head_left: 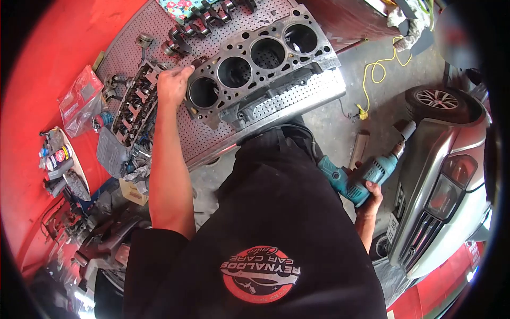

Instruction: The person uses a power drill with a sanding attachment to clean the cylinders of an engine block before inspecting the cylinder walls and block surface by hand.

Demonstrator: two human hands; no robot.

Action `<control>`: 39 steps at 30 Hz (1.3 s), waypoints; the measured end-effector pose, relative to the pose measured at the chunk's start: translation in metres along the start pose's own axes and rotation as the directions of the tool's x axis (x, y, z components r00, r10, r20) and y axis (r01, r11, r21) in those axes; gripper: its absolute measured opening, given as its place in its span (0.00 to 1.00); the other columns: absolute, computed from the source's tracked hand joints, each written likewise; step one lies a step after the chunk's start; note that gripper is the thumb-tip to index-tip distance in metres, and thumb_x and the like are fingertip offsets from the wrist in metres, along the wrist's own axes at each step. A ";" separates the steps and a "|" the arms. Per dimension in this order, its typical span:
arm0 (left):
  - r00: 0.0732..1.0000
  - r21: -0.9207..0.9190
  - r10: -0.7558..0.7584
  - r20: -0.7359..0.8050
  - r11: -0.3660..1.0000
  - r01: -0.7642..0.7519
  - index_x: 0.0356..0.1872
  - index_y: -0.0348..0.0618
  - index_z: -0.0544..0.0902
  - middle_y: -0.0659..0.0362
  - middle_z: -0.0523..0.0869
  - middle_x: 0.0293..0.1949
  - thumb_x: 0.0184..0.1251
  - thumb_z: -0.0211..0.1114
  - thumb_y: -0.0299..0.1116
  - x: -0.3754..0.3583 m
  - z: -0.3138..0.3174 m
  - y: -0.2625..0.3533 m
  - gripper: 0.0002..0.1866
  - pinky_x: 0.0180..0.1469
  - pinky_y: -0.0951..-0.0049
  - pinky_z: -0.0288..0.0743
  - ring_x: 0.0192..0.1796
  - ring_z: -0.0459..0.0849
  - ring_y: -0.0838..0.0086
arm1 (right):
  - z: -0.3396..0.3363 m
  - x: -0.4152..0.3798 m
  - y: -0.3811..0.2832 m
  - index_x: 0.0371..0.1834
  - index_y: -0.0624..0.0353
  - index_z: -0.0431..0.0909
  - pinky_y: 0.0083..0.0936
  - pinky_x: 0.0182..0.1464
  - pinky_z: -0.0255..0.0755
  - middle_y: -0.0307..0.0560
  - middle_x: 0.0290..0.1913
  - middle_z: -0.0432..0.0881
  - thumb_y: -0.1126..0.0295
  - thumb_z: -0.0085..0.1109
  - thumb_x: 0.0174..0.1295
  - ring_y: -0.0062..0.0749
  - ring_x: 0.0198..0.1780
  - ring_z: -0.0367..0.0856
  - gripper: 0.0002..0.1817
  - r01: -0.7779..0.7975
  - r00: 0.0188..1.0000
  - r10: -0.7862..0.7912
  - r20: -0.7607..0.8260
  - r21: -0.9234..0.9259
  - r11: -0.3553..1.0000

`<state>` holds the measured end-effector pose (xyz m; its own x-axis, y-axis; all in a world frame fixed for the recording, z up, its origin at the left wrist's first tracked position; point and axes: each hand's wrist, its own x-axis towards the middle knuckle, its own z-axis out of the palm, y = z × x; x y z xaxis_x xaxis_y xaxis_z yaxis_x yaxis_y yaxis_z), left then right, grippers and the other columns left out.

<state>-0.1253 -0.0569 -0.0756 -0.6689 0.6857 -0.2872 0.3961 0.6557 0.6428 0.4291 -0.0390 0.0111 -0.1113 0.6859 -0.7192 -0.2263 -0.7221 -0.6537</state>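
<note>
An engine block (243, 48) with a row of several round bores lies on a perforated metal bench top (204, 139). At the block's left end is my left hand (174, 86), its fingers closed at the corner of the block. My right hand (370, 199) is wrapped round a teal power drill (378, 169), held out to the right, away from the bench. A cylindrical attachment (408, 130) sits at the drill's tip, pointing up and right.
A crankshaft (199, 24) lies behind the block, and a cylinder head (135, 103) to the left. A yellow cord (373, 73) runs over the floor. At right stands a car (443, 181), near a loose wheel (438, 99).
</note>
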 end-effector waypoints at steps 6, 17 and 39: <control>0.997 0.038 -0.038 -0.071 0.998 0.040 0.37 0.30 0.86 0.48 0.84 0.25 0.61 0.68 0.47 -0.008 0.000 0.017 0.23 0.42 0.68 0.76 0.31 0.82 0.69 | -0.014 0.010 -0.007 0.68 0.65 0.68 0.56 0.69 0.70 0.57 0.58 0.79 0.63 0.66 0.47 0.55 0.57 0.81 0.40 -0.069 0.994 0.077 -0.080 0.100 0.993; 0.955 -0.030 0.070 -0.288 0.996 -0.082 0.31 0.32 0.82 0.52 0.81 0.23 0.69 0.64 0.38 -0.004 0.024 0.006 0.16 0.33 0.67 0.71 0.25 0.76 0.69 | 0.020 0.022 -0.012 0.71 0.60 0.64 0.57 0.68 0.70 0.55 0.61 0.78 0.61 0.68 0.46 0.57 0.61 0.80 0.45 -0.130 0.991 0.129 -0.027 -0.010 0.992; 0.905 0.092 0.172 -0.390 0.985 -0.147 0.31 0.39 0.84 0.41 0.85 0.27 0.65 0.61 0.41 -0.008 0.027 0.005 0.15 0.38 0.49 0.78 0.33 0.85 0.42 | 0.119 -0.058 0.036 0.69 0.69 0.64 0.54 0.61 0.78 0.62 0.60 0.78 0.66 0.69 0.38 0.59 0.56 0.84 0.49 0.020 0.996 -0.024 0.086 0.042 0.999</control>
<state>-0.1011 -0.0500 -0.0892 -0.7825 0.6095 0.1275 0.5463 0.5736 0.6103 0.3127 -0.0937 0.0572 -0.1886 0.7081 -0.6805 -0.2688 -0.7037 -0.6577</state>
